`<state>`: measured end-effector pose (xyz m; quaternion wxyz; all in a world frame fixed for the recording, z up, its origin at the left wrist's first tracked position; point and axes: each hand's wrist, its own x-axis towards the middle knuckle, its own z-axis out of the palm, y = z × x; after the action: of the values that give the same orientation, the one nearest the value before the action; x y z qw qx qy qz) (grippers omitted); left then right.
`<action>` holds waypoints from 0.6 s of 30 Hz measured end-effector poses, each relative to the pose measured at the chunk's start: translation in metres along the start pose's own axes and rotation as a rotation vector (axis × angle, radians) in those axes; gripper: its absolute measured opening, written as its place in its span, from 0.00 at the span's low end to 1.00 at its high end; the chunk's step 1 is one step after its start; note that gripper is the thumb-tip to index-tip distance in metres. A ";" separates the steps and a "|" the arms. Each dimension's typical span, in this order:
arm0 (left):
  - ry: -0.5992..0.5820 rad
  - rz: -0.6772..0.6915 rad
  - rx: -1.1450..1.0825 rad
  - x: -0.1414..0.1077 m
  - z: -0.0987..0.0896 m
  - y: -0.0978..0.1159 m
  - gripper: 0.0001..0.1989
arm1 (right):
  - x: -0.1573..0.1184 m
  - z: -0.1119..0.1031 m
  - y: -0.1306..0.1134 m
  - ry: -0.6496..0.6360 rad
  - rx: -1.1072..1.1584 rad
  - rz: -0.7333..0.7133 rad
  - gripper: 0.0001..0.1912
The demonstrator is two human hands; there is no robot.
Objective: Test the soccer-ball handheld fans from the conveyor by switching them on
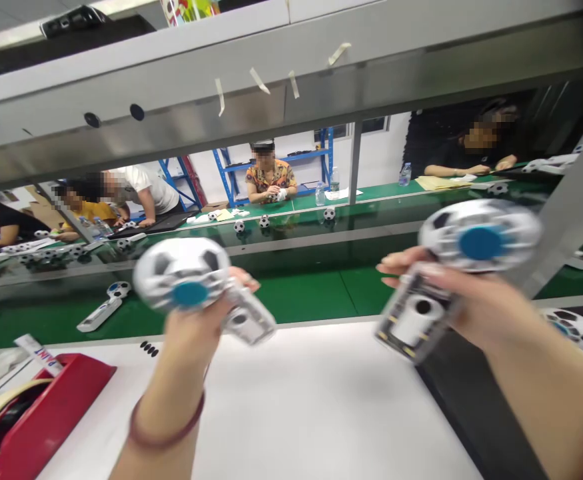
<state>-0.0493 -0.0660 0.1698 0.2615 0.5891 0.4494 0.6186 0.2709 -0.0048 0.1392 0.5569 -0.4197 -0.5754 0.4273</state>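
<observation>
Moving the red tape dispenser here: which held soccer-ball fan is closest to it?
The fan in the left hand: it is nearer the red tape dispenser than the fan in the right hand, which is held farther right.

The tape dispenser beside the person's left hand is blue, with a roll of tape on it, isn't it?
Not quite: the head view shows that the tape dispenser is red, not blue. It does sit beside the left hand, with a roll of tape on it.
</observation>
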 end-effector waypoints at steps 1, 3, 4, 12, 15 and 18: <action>-0.070 -0.060 0.021 0.014 0.013 -0.019 0.14 | 0.011 0.009 0.011 -0.045 -0.012 0.052 0.20; -0.180 -0.188 0.155 0.043 0.039 -0.060 0.19 | 0.039 0.027 0.039 -0.017 -0.152 0.114 0.22; -0.210 -0.229 0.200 0.056 0.050 -0.081 0.19 | 0.054 0.035 0.054 -0.045 -0.286 0.119 0.21; -0.380 -0.316 0.658 0.083 0.076 -0.175 0.14 | 0.104 0.045 0.142 -0.045 -0.648 0.246 0.26; -0.486 -0.257 0.804 0.071 0.072 -0.181 0.13 | 0.093 0.039 0.158 -0.036 -0.703 0.243 0.21; -0.497 -0.189 0.932 0.067 0.059 -0.178 0.12 | 0.083 0.036 0.167 0.045 -0.728 0.213 0.19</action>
<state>-0.0401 0.0880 0.0434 0.1252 0.7285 0.6519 0.1691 0.2341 0.1214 0.0019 0.3364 -0.6570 -0.6301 0.2410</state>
